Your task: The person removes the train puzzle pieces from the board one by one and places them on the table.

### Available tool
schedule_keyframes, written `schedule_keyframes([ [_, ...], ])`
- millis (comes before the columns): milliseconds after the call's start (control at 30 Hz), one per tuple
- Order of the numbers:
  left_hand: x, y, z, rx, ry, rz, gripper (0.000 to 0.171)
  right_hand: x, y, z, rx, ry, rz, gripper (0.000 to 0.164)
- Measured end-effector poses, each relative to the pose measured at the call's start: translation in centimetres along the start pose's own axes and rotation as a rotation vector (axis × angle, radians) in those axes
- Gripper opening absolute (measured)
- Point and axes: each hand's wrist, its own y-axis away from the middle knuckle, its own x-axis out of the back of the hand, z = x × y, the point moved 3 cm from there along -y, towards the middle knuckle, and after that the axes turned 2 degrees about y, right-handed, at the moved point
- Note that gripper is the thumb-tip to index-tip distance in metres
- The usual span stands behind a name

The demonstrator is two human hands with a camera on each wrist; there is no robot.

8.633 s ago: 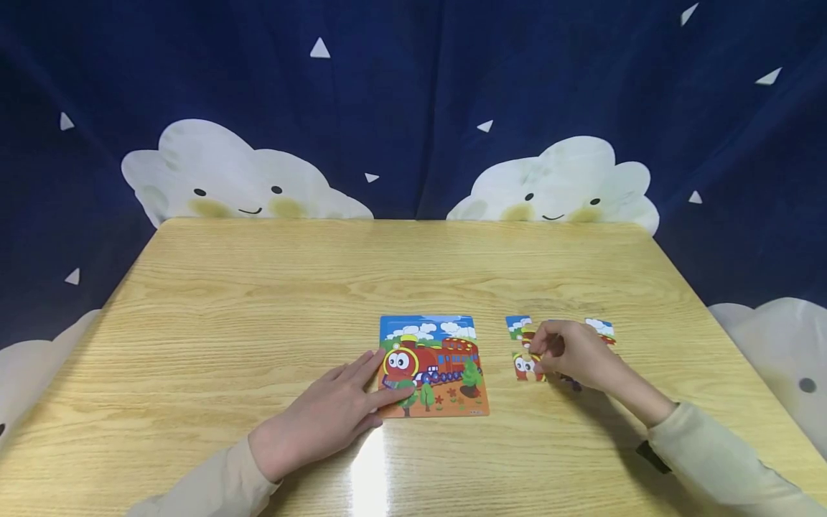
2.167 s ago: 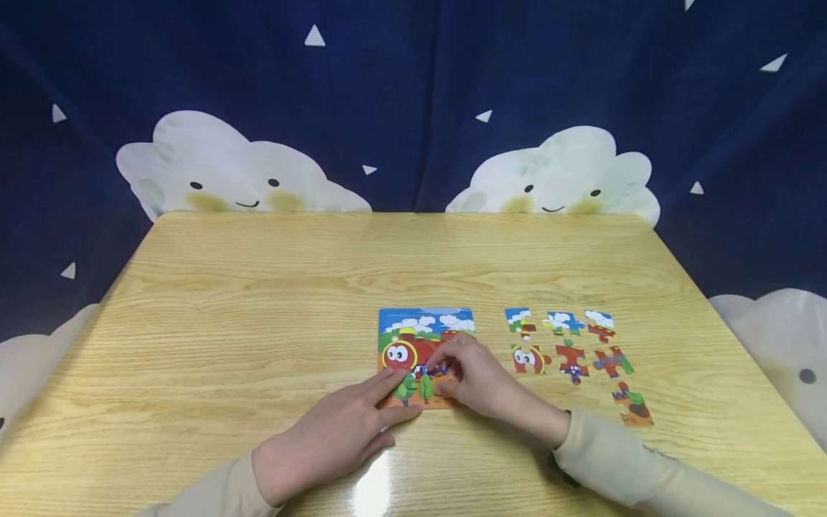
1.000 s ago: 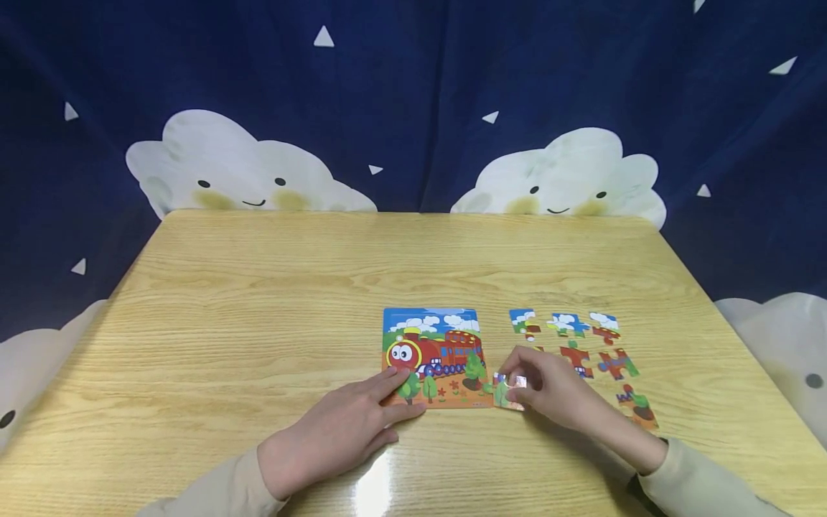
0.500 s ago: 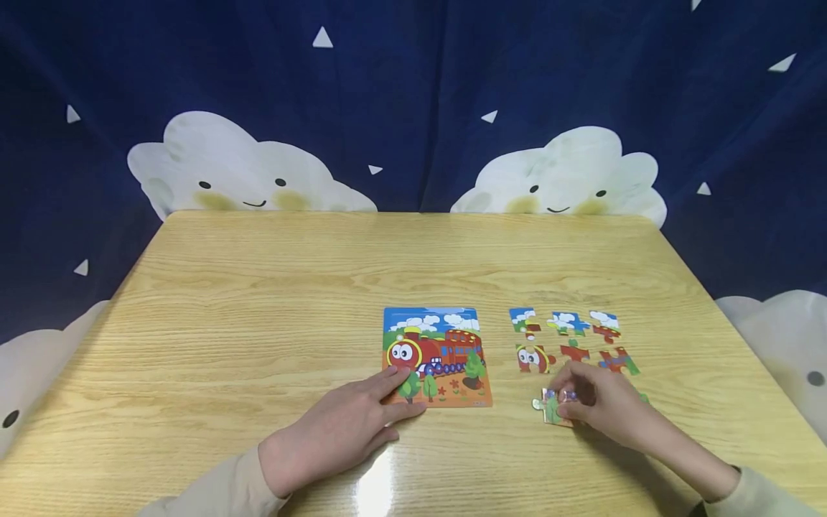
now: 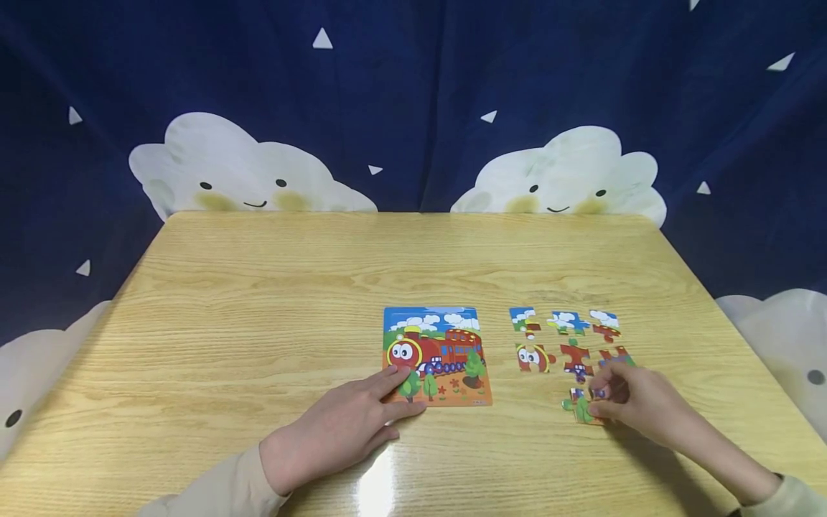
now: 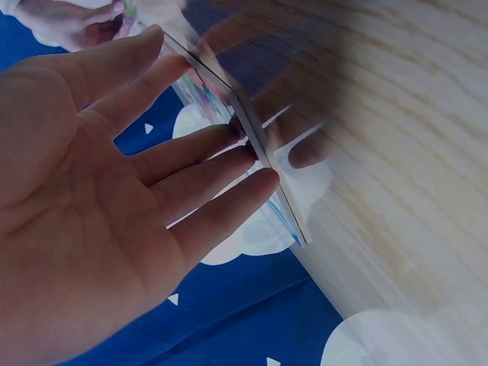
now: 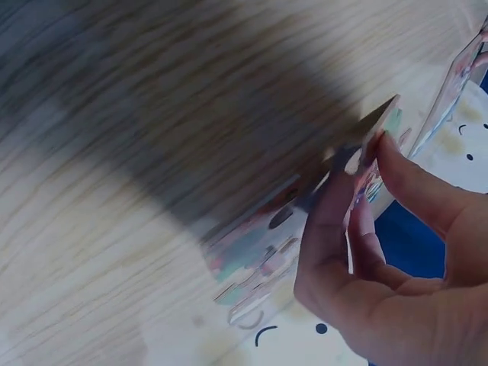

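My left hand [image 5: 336, 427] lies with extended fingers on the lower left of a square train jigsaw puzzle [image 5: 439, 352]. In the left wrist view, the fingers of that left hand [image 6: 114, 183] reach the puzzle board's edge [image 6: 263, 145]. Between thumb and fingers, my right hand [image 5: 646, 406] pinches a jigsaw piece [image 5: 583, 411] with a green tree on it, just below the loose pieces. The right wrist view shows this jigsaw piece [image 7: 374, 145] tilted up off the table. Other loose pieces [image 7: 252, 244] lie beyond it. The right hand hides the lower right of the group.
Loose jigsaw pieces lie in rows right of the puzzle: sky pieces [image 5: 566, 322] at the back, a piece with eyes [image 5: 533, 357] and a red one [image 5: 573, 357] in front. The wooden table [image 5: 271, 287] ends at a dark blue curtain [image 5: 413, 108] with clouds.
Earlier, my right hand was over the puzzle; it has since carried the tree piece rightward to the loose pieces. The eyes piece and red piece are uncovered again. My left hand stays on the puzzle.
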Motion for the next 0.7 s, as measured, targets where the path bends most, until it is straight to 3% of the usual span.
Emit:
schedule_keyframes([
  [300, -0.1, -0.1, 0.0, 0.009, -0.002, -0.002, 0.038, 0.0, -0.2, 0.5, -0.019, 0.056, 0.019, 0.031],
  [467, 0.0, -0.2, -0.1, 0.065, 0.071, -0.015, 0.035, 0.0, -0.2, 0.5, -0.015, 0.064, 0.013, 0.031],
  [700, 0.1, -0.3, -0.3, 0.064, 0.090, -0.009, 0.033, 0.3, -0.6, -0.6, 0.072, 0.021, 0.083, 0.029],
])
